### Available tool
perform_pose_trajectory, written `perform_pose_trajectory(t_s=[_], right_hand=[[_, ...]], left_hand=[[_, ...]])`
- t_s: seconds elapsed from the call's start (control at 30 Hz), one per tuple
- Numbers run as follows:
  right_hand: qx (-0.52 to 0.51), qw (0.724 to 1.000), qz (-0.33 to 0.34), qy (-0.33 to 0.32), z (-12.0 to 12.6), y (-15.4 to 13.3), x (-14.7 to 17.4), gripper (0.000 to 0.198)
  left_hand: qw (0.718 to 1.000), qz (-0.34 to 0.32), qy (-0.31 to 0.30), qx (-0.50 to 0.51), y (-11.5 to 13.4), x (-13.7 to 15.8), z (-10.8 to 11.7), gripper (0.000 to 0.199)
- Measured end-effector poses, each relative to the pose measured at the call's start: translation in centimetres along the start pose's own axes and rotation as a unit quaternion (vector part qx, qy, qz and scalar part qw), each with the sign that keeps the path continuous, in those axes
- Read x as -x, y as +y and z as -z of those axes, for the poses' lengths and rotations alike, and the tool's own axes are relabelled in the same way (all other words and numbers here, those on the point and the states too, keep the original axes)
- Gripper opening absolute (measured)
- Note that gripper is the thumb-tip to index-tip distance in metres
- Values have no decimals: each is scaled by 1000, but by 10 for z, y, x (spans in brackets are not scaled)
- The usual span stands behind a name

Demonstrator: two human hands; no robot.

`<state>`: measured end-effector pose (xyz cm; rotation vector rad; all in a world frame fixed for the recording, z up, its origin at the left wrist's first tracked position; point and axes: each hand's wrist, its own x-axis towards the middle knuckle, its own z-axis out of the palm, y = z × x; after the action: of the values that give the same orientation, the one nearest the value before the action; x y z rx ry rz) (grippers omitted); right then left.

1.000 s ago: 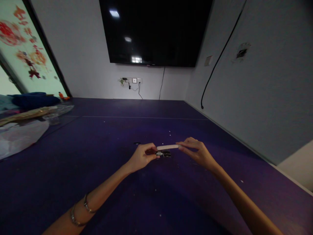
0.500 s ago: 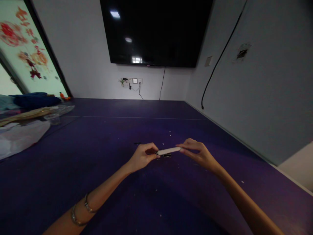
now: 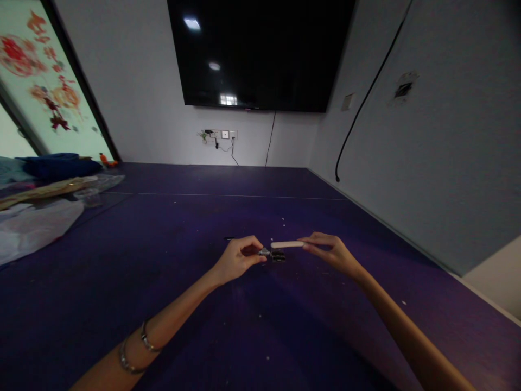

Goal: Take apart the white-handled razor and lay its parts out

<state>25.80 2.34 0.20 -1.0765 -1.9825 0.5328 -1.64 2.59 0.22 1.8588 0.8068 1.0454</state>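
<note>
My left hand (image 3: pixel 240 262) pinches a small silvery piece (image 3: pixel 264 252) between thumb and fingers; its exact kind is too small to tell. Between the thumb and fingertips of my right hand (image 3: pixel 328 248) is the right end of a slim white bar with a rounded tip (image 3: pixel 286 244). The bar's left end hangs just right of the silvery piece, slightly above it, with a narrow gap between them. A small dark object (image 3: pixel 279 256) shows just below the bar. Behind my left fingers lies a short black item (image 3: pixel 229 238) on the purple surface (image 3: pixel 195 326).
Cloth (image 3: pixel 57 167), a flat tan piece (image 3: pixel 49 191) and a white plastic bag (image 3: pixel 38 228) are heaped at the left. Small white bits dot the surface. A television (image 3: pixel 260 54) hangs ahead, and a black cable (image 3: pixel 368 89) runs down the right wall.
The white bar has come away from the silvery piece in my left hand, moving right and slightly up and turning more level. More of the silvery piece and the dark object now shows.
</note>
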Motion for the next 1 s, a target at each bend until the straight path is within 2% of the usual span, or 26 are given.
perform_pose_trajectory(t_s=[0.17,0.3,0.37,0.47,0.63,0.73,0.87,1.0], right_hand=[[-92,988,-118,32,-2,11,-1,34],[-245,958,-146,22,-18,-4,-2,28],[-337,925,-172,23,-29,-14,-3,26],[-457,861,-225,20,-46,-29,-2,27],[-593,742,-308,-49,-69,-49,3,29],[-646,686,-328,-65,-81,-57,8,28],[-690,634,-344,-59,-92,-68,9,26],[-704,614,-353,-48,-99,-80,11,26]], left_hand=[[998,10,34,52,-3,2,-2,15],[992,23,72,96,-8,3,-6,18],[990,43,69,112,-12,2,-9,18],[989,71,58,117,-17,0,-13,20],[981,80,150,92,-19,-1,-16,27],[976,84,179,94,-16,0,-14,35],[973,63,207,76,-19,2,-15,34],[974,53,206,74,-27,2,-17,31]])
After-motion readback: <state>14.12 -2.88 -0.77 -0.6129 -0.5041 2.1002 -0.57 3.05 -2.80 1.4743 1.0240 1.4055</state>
